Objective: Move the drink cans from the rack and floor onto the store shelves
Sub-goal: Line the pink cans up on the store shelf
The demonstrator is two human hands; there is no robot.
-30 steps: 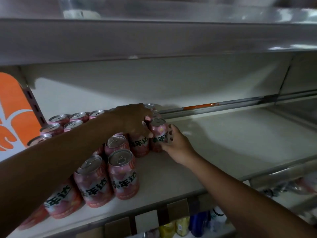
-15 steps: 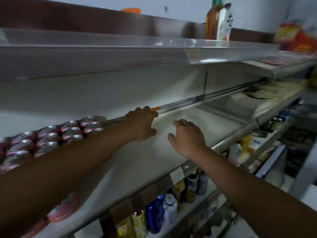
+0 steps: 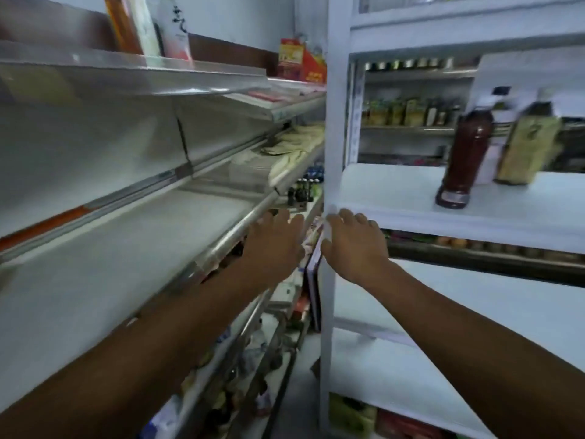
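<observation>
Left of the fingers: store shelf (image 3: 126, 248), front lip just beside the left hand (image 3: 275, 245), whose fingers are straight, close together and hold nothing. Next, right hand (image 3: 351, 242): fingers loosely spread, holding nothing, tips at the corner of the white shelving unit (image 3: 411, 217); contact unclear through blur. Right of the fingers: dark bottle (image 3: 462, 160), upright. No drink cans in view. Recommended: find the cans first, grip each round its side, and lift it clear of the shelf lip.

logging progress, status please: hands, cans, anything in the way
Left hand open, empty. Right hand open, empty, by the white rack post. No drink cans in view. Nothing blocking the store shelf at left.
</observation>
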